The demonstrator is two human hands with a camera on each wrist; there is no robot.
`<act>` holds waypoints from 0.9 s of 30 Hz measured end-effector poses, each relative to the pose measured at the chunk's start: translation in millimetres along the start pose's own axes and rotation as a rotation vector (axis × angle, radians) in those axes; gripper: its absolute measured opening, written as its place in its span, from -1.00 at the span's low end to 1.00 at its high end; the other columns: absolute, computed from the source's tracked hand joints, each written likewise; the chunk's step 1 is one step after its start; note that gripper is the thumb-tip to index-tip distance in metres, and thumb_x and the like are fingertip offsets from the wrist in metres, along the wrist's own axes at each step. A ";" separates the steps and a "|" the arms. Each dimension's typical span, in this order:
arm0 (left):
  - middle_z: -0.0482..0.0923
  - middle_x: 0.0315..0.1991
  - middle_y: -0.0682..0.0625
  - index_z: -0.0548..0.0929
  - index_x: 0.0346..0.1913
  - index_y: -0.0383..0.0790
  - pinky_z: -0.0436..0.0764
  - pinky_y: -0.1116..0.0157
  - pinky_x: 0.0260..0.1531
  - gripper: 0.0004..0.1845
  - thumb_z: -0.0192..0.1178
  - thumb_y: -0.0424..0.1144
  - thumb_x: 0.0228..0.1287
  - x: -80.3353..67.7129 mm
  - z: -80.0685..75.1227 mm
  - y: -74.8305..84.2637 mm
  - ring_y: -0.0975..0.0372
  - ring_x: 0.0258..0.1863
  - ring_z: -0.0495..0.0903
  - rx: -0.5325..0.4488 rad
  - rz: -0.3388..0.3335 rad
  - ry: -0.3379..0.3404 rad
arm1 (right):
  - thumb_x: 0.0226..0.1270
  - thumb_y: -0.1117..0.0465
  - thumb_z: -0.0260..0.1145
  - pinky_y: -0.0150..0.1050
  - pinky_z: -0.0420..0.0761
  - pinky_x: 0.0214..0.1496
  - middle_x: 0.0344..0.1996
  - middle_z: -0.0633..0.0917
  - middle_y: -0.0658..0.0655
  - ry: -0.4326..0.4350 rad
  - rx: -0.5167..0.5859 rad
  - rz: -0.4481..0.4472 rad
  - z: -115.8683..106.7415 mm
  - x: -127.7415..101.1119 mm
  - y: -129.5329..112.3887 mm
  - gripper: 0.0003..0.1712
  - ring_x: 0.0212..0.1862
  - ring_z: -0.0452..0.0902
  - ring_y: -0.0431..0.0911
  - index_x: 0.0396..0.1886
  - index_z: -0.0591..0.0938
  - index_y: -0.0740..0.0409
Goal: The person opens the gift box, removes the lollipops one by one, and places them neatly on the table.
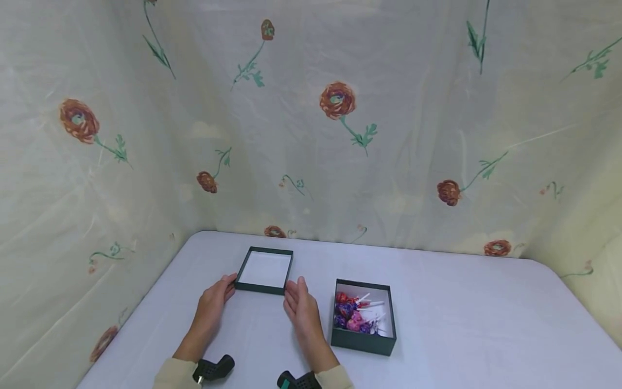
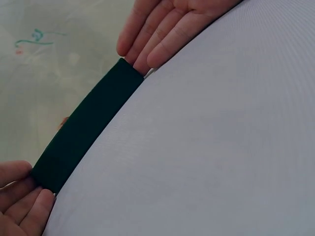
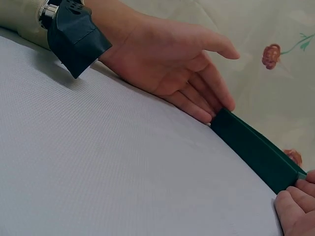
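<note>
**Both hands at the corners of the shallow green lid**

On the white table (image 1: 461, 319) the empty dark green lid (image 1: 264, 270) lies open side up, left of the deeper green box (image 1: 363, 324) that holds lollipops (image 1: 355, 315). The left hand (image 1: 212, 308) meets the lid's near left corner, the right hand (image 1: 301, 308) its near right corner.

Only the head view shows the box and sweets. The wrist views show the lid's near wall edge-on: in the left wrist view fingertips (image 2: 147, 56) of the right hand press one end, and in the right wrist view the left hand's fingers (image 3: 216, 105) lie straight against the other. Each grip is relaxed, fingers extended, touching rather than clasping. A flowered cloth (image 1: 340, 108) hangs behind.
</note>
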State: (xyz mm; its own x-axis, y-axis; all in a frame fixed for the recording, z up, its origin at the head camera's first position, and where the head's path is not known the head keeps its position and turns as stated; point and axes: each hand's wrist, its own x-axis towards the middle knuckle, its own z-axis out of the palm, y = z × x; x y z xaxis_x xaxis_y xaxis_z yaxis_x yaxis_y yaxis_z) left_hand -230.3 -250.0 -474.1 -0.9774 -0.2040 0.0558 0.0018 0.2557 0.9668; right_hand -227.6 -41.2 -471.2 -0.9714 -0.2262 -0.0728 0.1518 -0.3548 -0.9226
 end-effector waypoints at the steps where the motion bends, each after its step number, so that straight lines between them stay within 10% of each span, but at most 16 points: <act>1: 0.32 0.33 -0.29 0.42 0.29 -0.39 0.41 0.33 0.22 -0.43 -0.27 0.00 0.56 0.0 0.1 0.1 0.00 0.32 0.35 0.002 -0.001 -0.001 | 0.44 -0.37 -0.20 -0.04 0.18 0.43 0.41 0.19 0.41 -0.001 -0.006 0.000 -0.4 0.0 0.1 0.02 0.44 0.09 0.17 0.40 0.16 0.50; 27: 0.46 0.22 -0.15 0.45 0.25 -0.16 0.50 0.01 0.15 -0.42 -0.30 0.17 0.51 -5.8 -3.1 13.4 -0.02 0.13 0.51 0.003 0.079 0.163 | 0.53 -0.25 -0.22 -0.17 0.37 0.32 0.33 0.40 0.29 0.049 -0.047 -0.184 1.9 -15.8 -65.4 -0.18 0.35 0.33 0.05 0.34 0.35 0.39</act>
State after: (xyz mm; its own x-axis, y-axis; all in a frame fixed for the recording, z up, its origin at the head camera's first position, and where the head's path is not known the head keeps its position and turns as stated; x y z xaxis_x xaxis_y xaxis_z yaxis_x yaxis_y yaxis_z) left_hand -224.0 -248.3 -460.7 -0.9271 -0.3331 0.1718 0.0768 0.2799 0.9570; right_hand -221.8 -16.2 -409.0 -0.9899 -0.1161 0.0816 -0.0371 -0.3433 -0.9385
